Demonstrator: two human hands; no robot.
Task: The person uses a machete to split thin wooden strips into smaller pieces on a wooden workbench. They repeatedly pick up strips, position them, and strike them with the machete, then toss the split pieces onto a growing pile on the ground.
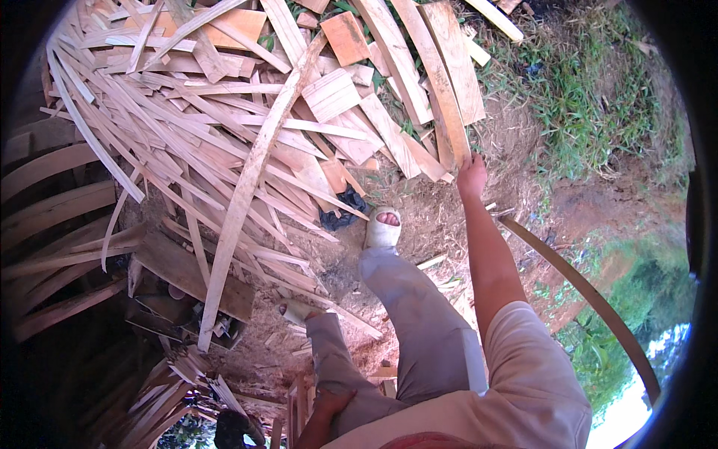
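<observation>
My right arm is stretched forward, and my right hand (471,178) is closed around the near end of a long wooden plank (444,97). The plank's far end runs up to the top of the view, alongside a wider pale board (452,60). At the bottom, my left hand (333,404) lies on my left trouser leg near the thigh, with its fingers laid against the cloth and nothing seen in it. Part of that hand is in shade.
A big heap of thin wood strips (172,142) and offcuts spreads ahead and left, crossed by a long bark-edged slat (250,179). Black plastic (344,209) lies by my right shoe (384,227). Grass (583,97) grows at right, near a long curved-looking strip (591,292).
</observation>
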